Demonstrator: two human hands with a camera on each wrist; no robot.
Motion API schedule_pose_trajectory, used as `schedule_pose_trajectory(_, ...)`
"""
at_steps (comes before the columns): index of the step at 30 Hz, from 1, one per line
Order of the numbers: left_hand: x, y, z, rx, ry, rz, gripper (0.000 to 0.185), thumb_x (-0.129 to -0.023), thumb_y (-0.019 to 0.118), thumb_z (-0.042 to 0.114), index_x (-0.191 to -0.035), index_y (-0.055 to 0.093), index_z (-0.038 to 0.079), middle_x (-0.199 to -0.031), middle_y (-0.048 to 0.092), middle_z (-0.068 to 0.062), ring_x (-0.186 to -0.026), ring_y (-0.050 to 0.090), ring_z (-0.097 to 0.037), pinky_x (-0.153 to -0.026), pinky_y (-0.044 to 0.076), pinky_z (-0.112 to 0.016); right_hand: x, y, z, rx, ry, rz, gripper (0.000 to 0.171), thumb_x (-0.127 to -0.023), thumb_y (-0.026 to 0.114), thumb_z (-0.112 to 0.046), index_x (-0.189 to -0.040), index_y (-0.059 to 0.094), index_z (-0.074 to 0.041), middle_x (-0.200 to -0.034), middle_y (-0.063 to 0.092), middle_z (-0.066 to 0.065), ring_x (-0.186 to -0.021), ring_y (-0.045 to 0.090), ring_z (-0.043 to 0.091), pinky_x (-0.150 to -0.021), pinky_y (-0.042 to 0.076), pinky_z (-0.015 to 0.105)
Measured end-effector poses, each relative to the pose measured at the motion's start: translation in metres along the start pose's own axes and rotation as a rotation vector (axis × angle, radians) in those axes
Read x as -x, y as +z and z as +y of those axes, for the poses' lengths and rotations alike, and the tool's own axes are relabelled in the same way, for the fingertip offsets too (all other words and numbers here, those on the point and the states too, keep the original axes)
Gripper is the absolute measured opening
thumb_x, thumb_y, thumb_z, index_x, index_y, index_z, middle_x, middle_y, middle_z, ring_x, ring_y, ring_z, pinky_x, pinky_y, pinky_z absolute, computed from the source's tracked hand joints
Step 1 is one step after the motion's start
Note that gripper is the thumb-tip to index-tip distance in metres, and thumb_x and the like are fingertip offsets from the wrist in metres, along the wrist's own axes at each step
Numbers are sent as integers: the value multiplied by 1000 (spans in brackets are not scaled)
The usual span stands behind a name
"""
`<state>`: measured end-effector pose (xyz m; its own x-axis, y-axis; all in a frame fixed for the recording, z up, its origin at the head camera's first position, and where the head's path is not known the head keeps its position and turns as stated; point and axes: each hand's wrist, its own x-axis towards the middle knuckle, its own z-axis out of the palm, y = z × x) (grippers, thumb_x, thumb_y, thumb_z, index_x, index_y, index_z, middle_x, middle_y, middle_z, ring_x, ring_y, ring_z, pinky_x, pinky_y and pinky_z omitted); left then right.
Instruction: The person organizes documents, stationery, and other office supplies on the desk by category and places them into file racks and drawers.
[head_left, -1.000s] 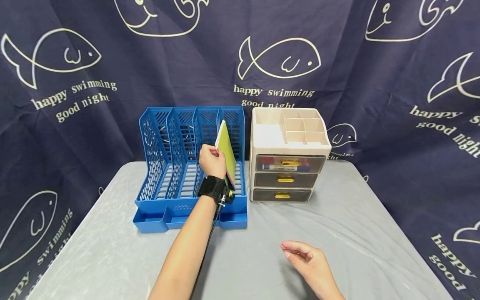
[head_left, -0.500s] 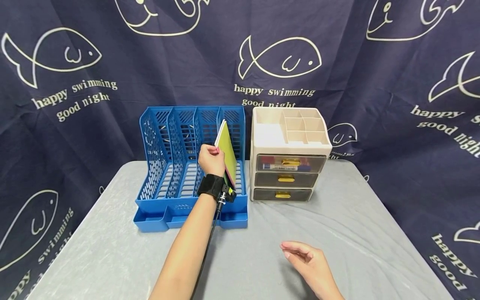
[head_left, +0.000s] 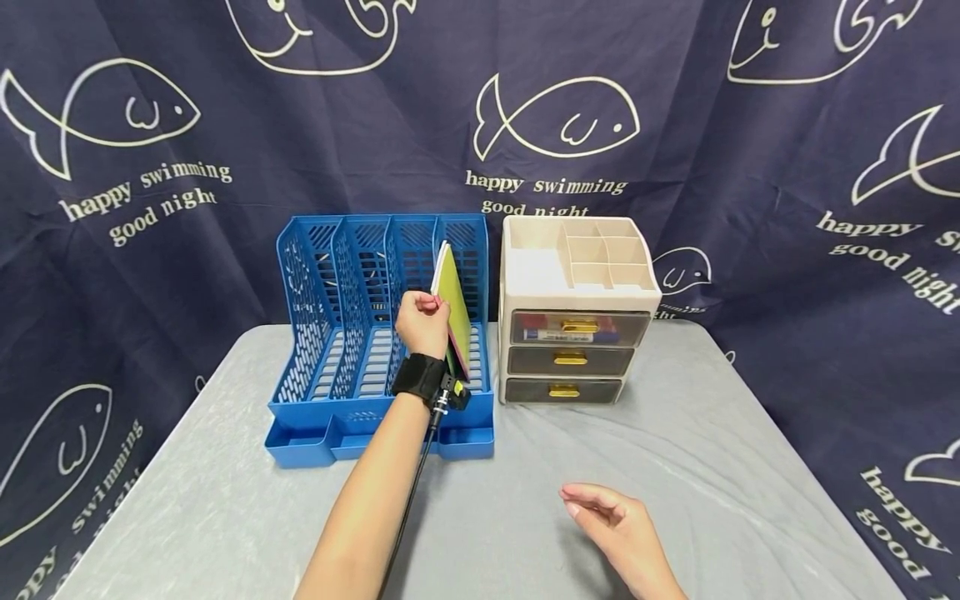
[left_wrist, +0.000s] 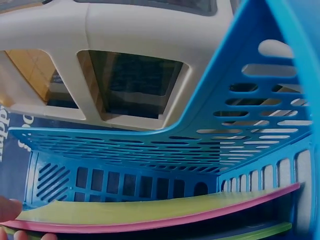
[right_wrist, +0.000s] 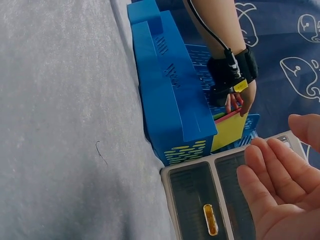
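My left hand pinches the near edge of a thin yellow-green notebook with a pink edge. The notebook stands nearly upright in the rightmost slot of the blue file rack. In the left wrist view, fingertips show at one end of the notebook, and a second green-edged booklet lies close beside it. My right hand hovers over the table's front right, its fingers loosely bent and holding nothing. The right wrist view shows its palm and relaxed fingers.
A cream drawer organizer stands right beside the rack, with open compartments on top and smoky drawers with gold handles. Markers show through its top drawer. The grey cloth-covered table stretches in front; a dark fish-print curtain hangs behind.
Almost nothing differs: the whole head view has shifted very slightly. The left hand keeps its pinch on the notebook in the rack, and the right hand stays in place.
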<state>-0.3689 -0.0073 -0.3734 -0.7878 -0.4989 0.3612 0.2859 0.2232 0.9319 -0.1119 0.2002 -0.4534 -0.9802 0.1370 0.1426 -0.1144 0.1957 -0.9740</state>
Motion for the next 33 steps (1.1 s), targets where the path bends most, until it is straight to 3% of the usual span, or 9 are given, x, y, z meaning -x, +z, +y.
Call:
schedule_pose_trajectory(7, 1, -5, 1, 47, 2, -30, 17, -78, 73, 2, -85, 57, 2, -80, 59, -7, -74, 59, -19, -66, 51, -26, -1, 2, 2, -17, -18, -29, 18, -84, 67, -2, -101, 69, 4, -97, 71, 12, -89, 67, 8, -75, 54, 18)
schedule_pose_trajectory(14, 3, -21, 10, 83, 123, -82, 13, -81, 71, 4, -91, 66, -1, -87, 67, -13, -73, 63, -21, -64, 48, -16, -2, 1, 0, -37, -37, -79, 23, -85, 66, -1, -106, 67, 8, -102, 69, 19, -92, 67, 9, -77, 54, 19)
schedule_pose_trajectory(19, 5, -43, 16, 43, 209, -153, 18, -87, 67, 9, -101, 69, -1, -96, 70, -15, -82, 64, -24, -70, 48, -25, -2, 2, -2, -28, -5, -89, 25, -85, 67, -4, -108, 66, 7, -104, 68, 20, -93, 67, 8, -78, 54, 18)
schedule_pose_trajectory(27, 18, -82, 27, 20, 234, -303, 25, -88, 66, 11, -109, 69, -1, -104, 70, -14, -91, 66, -25, -81, 55, -40, -1, 4, -4, -2, 2, -80, 25, -85, 68, -5, -108, 67, 6, -103, 69, 19, -93, 66, 6, -77, 54, 17)
schedule_pose_trajectory(30, 25, -99, 29, -12, 229, -349, 25, -88, 67, 13, -110, 69, 1, -105, 70, -12, -91, 67, -23, -81, 56, -39, -1, 4, -5, 3, -13, -91, 25, -85, 67, -5, -108, 67, 6, -104, 69, 19, -93, 66, 6, -78, 53, 17)
schedule_pose_trajectory(33, 32, -117, 30, -39, 220, -398, 25, -88, 67, 15, -110, 70, 3, -105, 70, -10, -92, 67, -19, -79, 56, -29, -1, 3, -6, 5, -33, -108, 25, -86, 66, -5, -109, 66, 6, -104, 69, 18, -94, 66, 6, -79, 53, 17)
